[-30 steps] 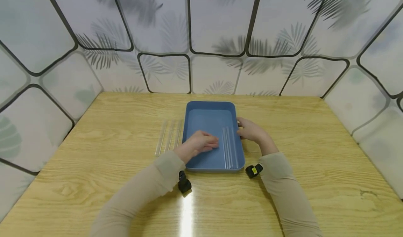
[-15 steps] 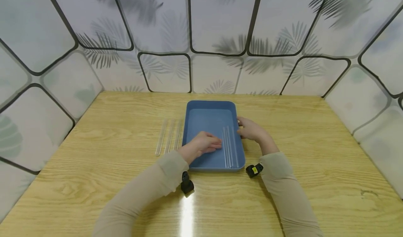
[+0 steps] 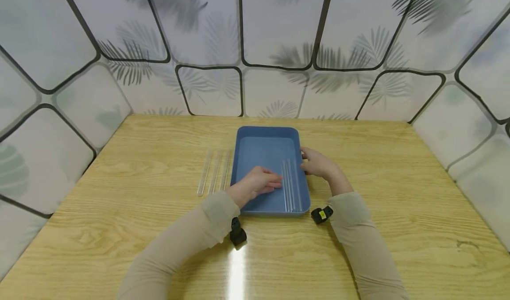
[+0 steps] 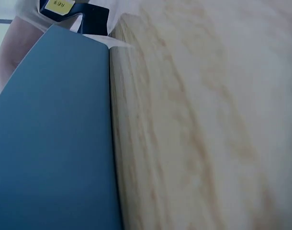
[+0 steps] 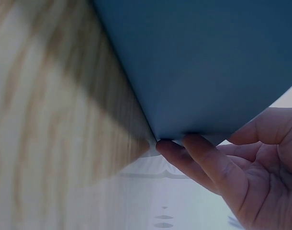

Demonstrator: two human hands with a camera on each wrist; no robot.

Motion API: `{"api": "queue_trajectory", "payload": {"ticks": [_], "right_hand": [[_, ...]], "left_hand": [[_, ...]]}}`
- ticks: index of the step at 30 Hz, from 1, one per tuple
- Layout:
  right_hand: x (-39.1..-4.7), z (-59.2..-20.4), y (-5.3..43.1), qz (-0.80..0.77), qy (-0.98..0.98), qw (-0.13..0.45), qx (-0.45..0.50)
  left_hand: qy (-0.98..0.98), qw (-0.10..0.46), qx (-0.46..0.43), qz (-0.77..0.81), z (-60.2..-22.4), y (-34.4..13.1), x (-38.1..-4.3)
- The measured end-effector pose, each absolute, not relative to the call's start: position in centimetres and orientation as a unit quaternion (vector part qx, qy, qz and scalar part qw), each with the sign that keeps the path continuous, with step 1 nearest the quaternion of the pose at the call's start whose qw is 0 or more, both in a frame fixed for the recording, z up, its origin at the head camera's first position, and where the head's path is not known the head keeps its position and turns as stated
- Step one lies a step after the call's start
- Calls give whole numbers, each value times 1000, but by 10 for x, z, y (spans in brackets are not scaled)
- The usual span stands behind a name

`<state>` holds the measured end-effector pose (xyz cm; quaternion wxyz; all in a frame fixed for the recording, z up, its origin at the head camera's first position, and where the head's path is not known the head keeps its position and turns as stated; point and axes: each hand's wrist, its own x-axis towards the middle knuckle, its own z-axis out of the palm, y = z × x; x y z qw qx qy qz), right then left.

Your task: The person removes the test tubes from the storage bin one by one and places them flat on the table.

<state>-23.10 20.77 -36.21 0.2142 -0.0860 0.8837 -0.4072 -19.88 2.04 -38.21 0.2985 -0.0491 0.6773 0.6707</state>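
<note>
A blue rectangular tray [image 3: 268, 146] lies on the table. Along the inside of its right wall run several long clear rods [image 3: 287, 196], side by side. My left hand [image 3: 259, 182] reaches over the tray's left rim, fingers extended, their tips at the leftmost of these rods. Outside the tray, my right hand [image 3: 318, 163] has its fingertips against the right wall; the right wrist view shows those fingers [image 5: 203, 151] touching the wall's outer face near the tabletop. My left hand's fingers do not show in the left wrist view, where the tray wall [image 4: 55, 139] fills the left side.
More clear rods [image 3: 213, 171] lie on the wooden table [image 3: 139, 194], left of the tray. Patterned panels [image 3: 275, 92] enclose the table's back and sides. Black wrist cameras [image 3: 237, 234] hang by both cuffs.
My left hand has shifted slightly right inside the tray, bringing its fingertips to the rods. My right hand and the tray stay where they were.
</note>
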Motion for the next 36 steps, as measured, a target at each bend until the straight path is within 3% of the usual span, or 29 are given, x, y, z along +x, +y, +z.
{"api": "queue_trajectory", "payload": {"ticks": [36], "right_hand": [[-228, -358, 206, -404, 885, 212, -94]], "left_hand": [[704, 283, -46, 650, -383, 32, -193]]}}
